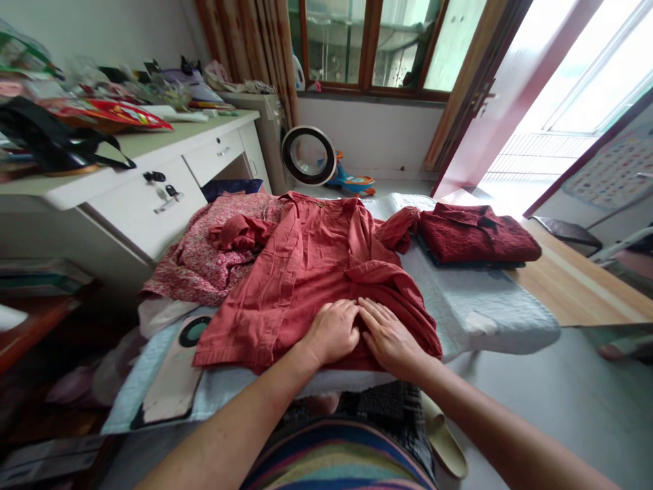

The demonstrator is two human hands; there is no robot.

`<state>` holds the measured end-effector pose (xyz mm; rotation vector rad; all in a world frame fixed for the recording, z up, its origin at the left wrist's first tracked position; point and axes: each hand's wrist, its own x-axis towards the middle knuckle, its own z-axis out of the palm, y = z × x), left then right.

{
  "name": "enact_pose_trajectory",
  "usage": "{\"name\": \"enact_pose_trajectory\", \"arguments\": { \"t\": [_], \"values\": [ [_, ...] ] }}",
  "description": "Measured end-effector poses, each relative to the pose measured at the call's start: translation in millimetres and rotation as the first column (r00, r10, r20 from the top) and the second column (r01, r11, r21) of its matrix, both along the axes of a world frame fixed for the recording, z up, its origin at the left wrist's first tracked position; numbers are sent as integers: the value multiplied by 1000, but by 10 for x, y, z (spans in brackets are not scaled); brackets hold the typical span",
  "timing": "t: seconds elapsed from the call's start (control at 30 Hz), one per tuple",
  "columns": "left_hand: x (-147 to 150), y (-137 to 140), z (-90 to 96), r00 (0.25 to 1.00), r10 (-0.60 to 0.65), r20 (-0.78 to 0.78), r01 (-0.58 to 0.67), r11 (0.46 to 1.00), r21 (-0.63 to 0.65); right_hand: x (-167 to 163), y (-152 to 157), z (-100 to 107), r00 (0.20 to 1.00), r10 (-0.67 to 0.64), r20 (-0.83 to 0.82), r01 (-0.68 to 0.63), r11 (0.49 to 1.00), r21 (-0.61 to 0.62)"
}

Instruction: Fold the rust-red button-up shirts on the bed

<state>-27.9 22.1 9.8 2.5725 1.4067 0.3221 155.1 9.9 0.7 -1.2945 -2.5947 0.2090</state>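
A red long-sleeved shirt (321, 272) lies spread on a cloth-covered table, its front open and its sleeves bunched at the sides. Its right-hand part is folded over in loose creases. My left hand (334, 330) rests on the lower middle of the shirt, fingers slightly bent and side by side. Close beside it, my right hand (390, 337) lies with outstretched fingers on the fabric. The fingertips of both hands nearly meet. Neither hand shows anything lifted from the table.
Left of the shirt is a heaped floral garment (219, 262), with a phone-shaped pale object (176, 378) nearer me. Folded dark red clothing (477, 235) sits at the right on the light blue cloth (497, 309). A cluttered white desk (137, 204) stands left; a washing machine (273, 139) is behind.
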Motion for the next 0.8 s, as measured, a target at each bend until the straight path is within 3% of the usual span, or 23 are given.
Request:
{"name": "enact_pose_trajectory", "arguments": {
  "t": [0.13, 0.37, 0.63, 0.8],
  "values": [
    [128, 202, 86, 992, 121, -37, -120, 992, 35, -53, -117, -78, 999, -27, 18, 27, 999, -39],
    [343, 299, -156, 976, 196, -92, -173, 962, 213, -55, -172, -124, 978, -178, 108, 179, 984, 3],
    [321, 265, -268, 984, 165, -60, -140, 944, 298, 88, -340, -113, 940, -293, 173, 303, 952, -33],
    [289, 252, -316, 992, 120, -45, -102, 952, 288, 182, -502, -41, 931, -312, 191, 328, 943, -54]
  ]
}}
